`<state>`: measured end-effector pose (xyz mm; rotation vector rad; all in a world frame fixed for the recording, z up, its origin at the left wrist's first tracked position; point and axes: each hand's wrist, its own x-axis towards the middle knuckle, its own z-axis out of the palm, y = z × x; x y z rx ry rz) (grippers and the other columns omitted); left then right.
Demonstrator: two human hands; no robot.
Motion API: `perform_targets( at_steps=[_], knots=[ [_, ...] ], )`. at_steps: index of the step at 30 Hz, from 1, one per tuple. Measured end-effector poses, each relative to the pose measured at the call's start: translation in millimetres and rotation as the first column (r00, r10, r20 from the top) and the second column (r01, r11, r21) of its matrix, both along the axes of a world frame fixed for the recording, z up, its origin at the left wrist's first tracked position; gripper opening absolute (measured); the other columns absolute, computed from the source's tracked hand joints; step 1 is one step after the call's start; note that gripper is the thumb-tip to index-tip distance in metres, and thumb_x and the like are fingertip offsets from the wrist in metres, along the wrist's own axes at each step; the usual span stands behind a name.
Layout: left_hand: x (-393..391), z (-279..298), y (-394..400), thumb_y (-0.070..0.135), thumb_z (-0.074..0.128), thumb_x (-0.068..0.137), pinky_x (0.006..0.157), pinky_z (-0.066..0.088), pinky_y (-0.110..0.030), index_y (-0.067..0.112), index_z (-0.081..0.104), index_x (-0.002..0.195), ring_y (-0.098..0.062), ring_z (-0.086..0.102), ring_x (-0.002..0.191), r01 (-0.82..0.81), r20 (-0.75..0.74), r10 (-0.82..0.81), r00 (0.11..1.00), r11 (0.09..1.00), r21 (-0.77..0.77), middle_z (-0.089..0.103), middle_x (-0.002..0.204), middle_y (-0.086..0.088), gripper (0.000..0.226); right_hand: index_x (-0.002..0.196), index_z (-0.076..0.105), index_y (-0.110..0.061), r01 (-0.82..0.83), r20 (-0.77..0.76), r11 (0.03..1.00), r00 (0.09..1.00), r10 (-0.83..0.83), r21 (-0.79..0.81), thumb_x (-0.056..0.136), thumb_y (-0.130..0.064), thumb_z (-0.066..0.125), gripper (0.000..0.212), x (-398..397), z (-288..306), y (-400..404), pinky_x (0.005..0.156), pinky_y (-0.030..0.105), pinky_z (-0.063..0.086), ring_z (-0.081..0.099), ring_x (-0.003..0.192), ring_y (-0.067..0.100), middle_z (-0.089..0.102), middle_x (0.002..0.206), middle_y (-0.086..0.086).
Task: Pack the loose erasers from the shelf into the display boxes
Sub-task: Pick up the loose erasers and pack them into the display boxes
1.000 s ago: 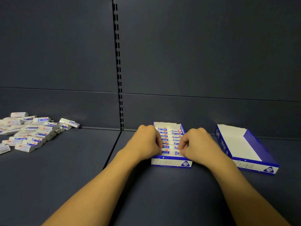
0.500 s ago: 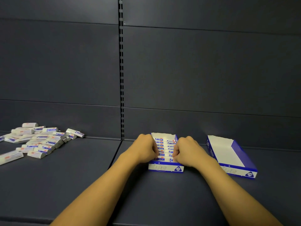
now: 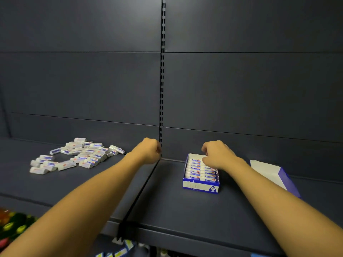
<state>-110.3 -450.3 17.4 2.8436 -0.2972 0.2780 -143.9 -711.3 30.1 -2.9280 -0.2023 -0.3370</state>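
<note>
A heap of loose white erasers with blue and red labels lies on the left part of the dark shelf. A blue and white display box, filled with rows of erasers, stands right of the middle. My left hand hovers curled between the heap and the box and holds nothing. My right hand is over the back of the filled box, its bent fingertips on the packed erasers; a pinch cannot be made out. A second display box, empty, sits at the right, partly behind my right forearm.
A slotted upright splits the dark back panel, and a seam runs forward across the shelf below it. Colourful goods show on a lower level at the bottom left, and small packets lie under the shelf's front edge.
My left hand has left the filled box and moved left toward the heap. My right hand has shifted to the box's back. The view has swung left and pulled back.
</note>
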Motion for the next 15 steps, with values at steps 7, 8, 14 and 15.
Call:
perform_targets(
  at_steps=[7,8,14,15],
  knots=[
    [-42.6,13.4,47.5,0.021,0.056,0.091,0.091,0.056,-0.044,0.015,0.069,0.116,-0.034,0.063,0.105,-0.171,0.074,0.163,0.984,0.978,0.118,0.062,0.124,-0.011,0.030,0.121,0.058,-0.011,-0.093,-0.062,0.988,0.994,0.086,-0.120,0.088,-0.018,0.060,0.034,-11.1,13.9,59.5,0.068,0.032,0.051,0.060,0.089,0.025,0.062,0.112,0.010],
    [-47.8,14.7,53.3,0.023,0.056,0.091,0.091,0.056,-0.044,0.015,0.070,0.115,-0.034,0.063,0.104,-0.185,0.080,0.176,0.981,0.975,0.127,0.062,0.123,-0.011,0.029,0.120,0.059,-0.010,-0.105,-0.077,0.985,0.992,0.095,-0.135,0.087,-0.017,0.059,0.033,-13.4,14.5,69.7,0.065,0.032,0.049,0.059,0.087,0.025,0.062,0.110,0.010],
    [-79.4,19.2,87.5,0.026,0.056,0.090,0.084,0.055,-0.039,0.016,0.070,0.111,-0.035,0.064,0.103,-0.240,0.122,0.220,0.968,0.953,0.183,0.065,0.118,-0.012,0.026,0.102,0.059,-0.011,-0.181,-0.129,0.973,0.978,0.163,-0.144,0.084,-0.014,0.055,0.019,-28.7,14.2,125.7,0.061,0.032,0.043,0.057,0.083,0.025,0.056,0.097,0.006],
    [-84.3,18.3,95.3,0.026,0.056,0.091,0.084,0.055,-0.040,0.016,0.069,0.112,-0.036,0.063,0.103,-0.254,0.111,0.236,0.965,0.946,0.199,0.064,0.119,-0.013,0.027,0.101,0.059,-0.010,-0.187,-0.130,0.972,0.977,0.169,-0.144,0.084,-0.013,0.054,0.018,-31.1,13.9,133.7,0.059,0.031,0.042,0.057,0.082,0.025,0.056,0.096,0.006]
  ],
)
